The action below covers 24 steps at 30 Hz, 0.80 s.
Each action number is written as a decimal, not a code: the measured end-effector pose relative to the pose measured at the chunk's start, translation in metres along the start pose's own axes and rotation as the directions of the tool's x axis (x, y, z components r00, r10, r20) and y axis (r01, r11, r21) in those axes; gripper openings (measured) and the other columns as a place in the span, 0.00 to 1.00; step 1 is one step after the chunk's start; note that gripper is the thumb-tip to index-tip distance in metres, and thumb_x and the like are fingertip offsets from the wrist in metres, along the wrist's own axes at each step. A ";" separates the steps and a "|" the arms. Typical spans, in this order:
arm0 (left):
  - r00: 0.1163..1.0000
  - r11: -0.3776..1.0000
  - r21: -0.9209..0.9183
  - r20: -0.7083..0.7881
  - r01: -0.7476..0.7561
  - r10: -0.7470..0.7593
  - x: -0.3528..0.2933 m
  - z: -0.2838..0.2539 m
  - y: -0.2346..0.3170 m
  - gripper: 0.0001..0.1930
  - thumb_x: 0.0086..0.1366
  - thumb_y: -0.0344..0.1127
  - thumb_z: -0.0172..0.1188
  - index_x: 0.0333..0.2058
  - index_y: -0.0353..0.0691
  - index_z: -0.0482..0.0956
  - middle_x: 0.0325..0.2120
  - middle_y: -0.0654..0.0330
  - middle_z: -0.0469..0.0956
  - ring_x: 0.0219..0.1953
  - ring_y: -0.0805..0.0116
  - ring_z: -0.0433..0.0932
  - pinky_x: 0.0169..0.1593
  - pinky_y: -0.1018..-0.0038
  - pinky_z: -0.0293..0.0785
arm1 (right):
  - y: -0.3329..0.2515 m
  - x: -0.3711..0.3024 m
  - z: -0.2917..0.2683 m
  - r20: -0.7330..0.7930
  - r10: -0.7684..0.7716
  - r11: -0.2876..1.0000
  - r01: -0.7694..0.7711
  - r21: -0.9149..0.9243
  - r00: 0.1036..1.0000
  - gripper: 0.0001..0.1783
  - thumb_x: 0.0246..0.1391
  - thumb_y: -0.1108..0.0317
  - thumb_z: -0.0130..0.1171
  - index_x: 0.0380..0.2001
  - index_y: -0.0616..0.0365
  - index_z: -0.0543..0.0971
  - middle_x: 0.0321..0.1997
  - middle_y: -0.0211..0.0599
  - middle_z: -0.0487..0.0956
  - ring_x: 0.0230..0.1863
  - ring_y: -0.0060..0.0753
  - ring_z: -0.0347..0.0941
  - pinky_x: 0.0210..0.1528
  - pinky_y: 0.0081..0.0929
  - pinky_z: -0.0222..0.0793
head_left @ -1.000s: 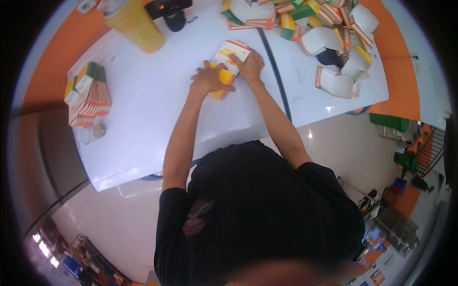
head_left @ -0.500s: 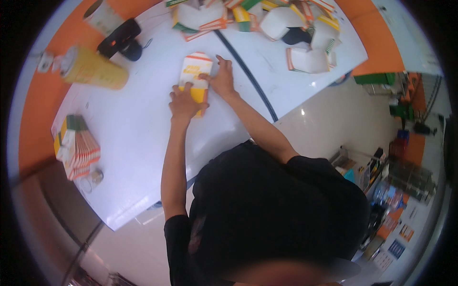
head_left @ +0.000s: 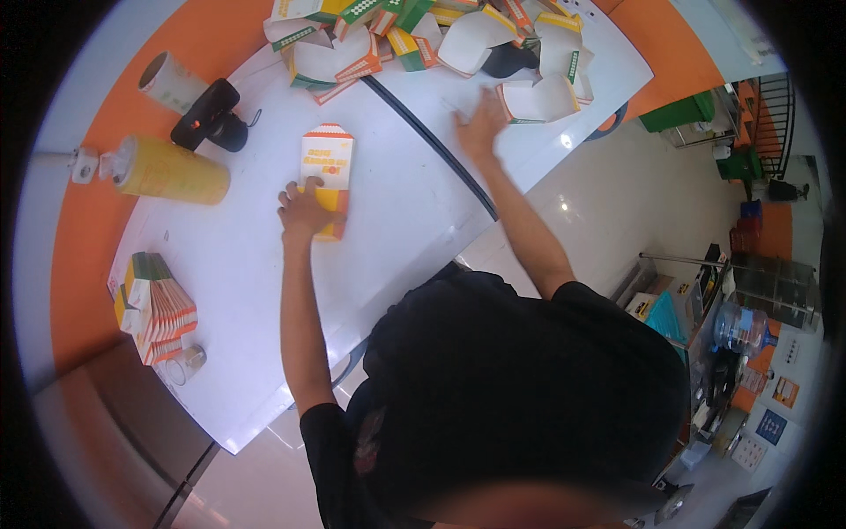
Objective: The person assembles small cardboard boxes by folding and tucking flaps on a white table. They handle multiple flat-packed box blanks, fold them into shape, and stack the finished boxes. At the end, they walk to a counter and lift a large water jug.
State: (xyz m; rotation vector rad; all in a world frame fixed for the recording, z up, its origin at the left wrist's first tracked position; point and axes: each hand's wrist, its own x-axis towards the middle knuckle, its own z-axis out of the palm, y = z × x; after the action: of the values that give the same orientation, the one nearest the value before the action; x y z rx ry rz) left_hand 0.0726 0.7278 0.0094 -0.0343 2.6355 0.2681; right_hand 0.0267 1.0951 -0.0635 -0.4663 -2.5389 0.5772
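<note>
A flat-folded paper food carton, white and yellow with an orange end, lies on the white table in front of me. My left hand rests on its lower yellow part, fingers spread and thumb by the right edge. Off to the right, my right hand is in the air over the table, slightly blurred, its fingers apart with nothing in them. Close beside it stands an open paper carton with a white inside.
Several opened cartons are heaped along the far edge. On the left are a black camera, a yellow wrapped roll, a paper roll, a fanned stack of flat cartons and a clear cup. A dark strip crosses the table.
My right hand has left the flat carton and moved right and away, toward the opened cartons. My left hand stays on the flat carton. The whole view has shifted somewhat.
</note>
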 end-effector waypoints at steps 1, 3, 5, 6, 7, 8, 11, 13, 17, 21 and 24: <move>1.000 0.999 0.027 -0.024 -0.017 0.018 0.003 -0.002 -0.009 0.55 0.38 0.52 0.81 0.66 0.62 0.62 0.68 0.46 0.54 0.70 0.34 0.53 0.69 0.42 0.59 | 0.028 0.012 -0.022 0.038 0.020 0.995 -0.016 -0.094 0.999 0.53 0.53 0.58 0.69 0.75 0.59 0.52 0.76 0.53 0.55 0.77 0.60 0.46 0.75 0.62 0.40; 0.991 0.998 0.043 -0.115 -0.056 0.061 0.006 -0.005 -0.022 0.58 0.37 0.51 0.83 0.68 0.63 0.60 0.72 0.45 0.49 0.72 0.32 0.48 0.71 0.41 0.52 | 0.065 0.024 -0.050 0.179 0.153 0.921 -0.074 -0.383 0.972 0.41 0.55 0.62 0.67 0.70 0.58 0.65 0.66 0.53 0.71 0.72 0.56 0.62 0.73 0.62 0.47; 0.964 0.994 0.011 -0.241 -0.108 0.107 0.005 -0.008 -0.029 0.61 0.36 0.50 0.84 0.71 0.64 0.57 0.75 0.45 0.43 0.73 0.31 0.44 0.73 0.40 0.47 | 0.082 0.030 -0.074 0.365 0.088 0.942 0.042 -0.333 0.927 0.31 0.55 0.63 0.67 0.61 0.59 0.75 0.53 0.49 0.79 0.61 0.53 0.73 0.66 0.62 0.58; 0.916 0.987 0.012 -0.369 -0.162 0.155 0.001 -0.009 -0.027 0.62 0.37 0.49 0.84 0.72 0.62 0.56 0.75 0.44 0.44 0.73 0.30 0.45 0.73 0.40 0.46 | 0.079 0.029 -0.082 0.457 0.076 0.946 0.080 -0.313 0.886 0.26 0.55 0.64 0.68 0.57 0.59 0.79 0.47 0.48 0.84 0.56 0.51 0.79 0.63 0.62 0.63; 0.859 0.975 0.014 -0.470 -0.221 0.201 -0.008 -0.008 -0.024 0.64 0.38 0.49 0.84 0.73 0.60 0.54 0.74 0.43 0.44 0.73 0.30 0.45 0.73 0.40 0.46 | 0.068 0.022 -0.087 0.422 -0.009 0.991 0.064 -0.116 0.907 0.23 0.55 0.64 0.68 0.53 0.60 0.81 0.42 0.46 0.84 0.50 0.48 0.81 0.59 0.58 0.67; 0.764 0.957 0.039 -0.593 -0.287 0.254 -0.018 -0.006 -0.017 0.65 0.39 0.49 0.84 0.74 0.58 0.52 0.74 0.43 0.44 0.73 0.30 0.45 0.73 0.40 0.45 | 0.053 0.007 -0.094 0.373 -0.063 0.996 0.037 0.075 0.926 0.19 0.56 0.64 0.68 0.49 0.61 0.83 0.37 0.43 0.85 0.44 0.45 0.83 0.54 0.54 0.71; 0.666 0.691 -0.315 -0.673 -0.651 0.322 -0.057 0.012 0.032 0.56 0.52 0.44 0.78 0.74 0.44 0.51 0.73 0.44 0.50 0.74 0.41 0.51 0.74 0.45 0.47 | -0.013 -0.031 -0.114 0.462 -0.043 0.832 -0.225 0.508 0.886 0.21 0.57 0.61 0.70 0.49 0.64 0.82 0.36 0.40 0.86 0.39 0.33 0.83 0.43 0.34 0.78; 0.761 0.350 -0.676 -0.594 -0.648 0.262 -0.087 0.030 0.074 0.45 0.64 0.41 0.69 0.73 0.38 0.53 0.72 0.48 0.55 0.73 0.51 0.55 0.74 0.53 0.51 | -0.063 -0.065 -0.129 0.627 -0.056 0.646 -0.451 0.616 0.777 0.20 0.60 0.63 0.68 0.51 0.65 0.81 0.38 0.40 0.86 0.38 0.29 0.81 0.44 0.30 0.77; 0.797 -0.047 -0.798 -0.602 -0.600 0.052 -0.122 0.034 0.108 0.29 0.76 0.42 0.54 0.69 0.34 0.61 0.64 0.53 0.69 0.66 0.62 0.66 0.68 0.67 0.61 | -0.145 -0.113 -0.157 0.538 -0.516 0.479 -0.296 0.827 0.667 0.19 0.64 0.68 0.64 0.54 0.67 0.78 0.39 0.41 0.85 0.36 0.26 0.81 0.43 0.27 0.78; 0.867 -0.071 -0.868 -0.495 -0.491 0.065 -0.151 0.023 0.088 0.26 0.79 0.47 0.48 0.64 0.33 0.69 0.54 0.57 0.77 0.55 0.70 0.74 0.61 0.73 0.68 | -0.155 -0.093 -0.218 0.625 -0.635 0.501 -0.373 0.781 0.455 0.17 0.66 0.71 0.60 0.55 0.67 0.78 0.41 0.39 0.83 0.40 0.24 0.79 0.43 0.25 0.76; 0.827 -0.147 -0.827 -0.557 -0.543 0.077 -0.164 0.019 0.087 0.27 0.79 0.50 0.46 0.63 0.33 0.71 0.51 0.58 0.79 0.52 0.73 0.76 0.57 0.75 0.71 | -0.146 -0.066 -0.257 0.631 -0.586 0.604 -0.246 0.758 0.508 0.15 0.68 0.70 0.58 0.53 0.67 0.79 0.42 0.37 0.82 0.43 0.21 0.77 0.44 0.22 0.72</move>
State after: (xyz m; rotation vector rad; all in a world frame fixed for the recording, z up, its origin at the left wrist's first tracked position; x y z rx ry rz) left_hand 0.2195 0.8132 0.0861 0.1232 1.8734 2.6077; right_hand 0.1856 1.0223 0.1842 0.6489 -2.6392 2.1682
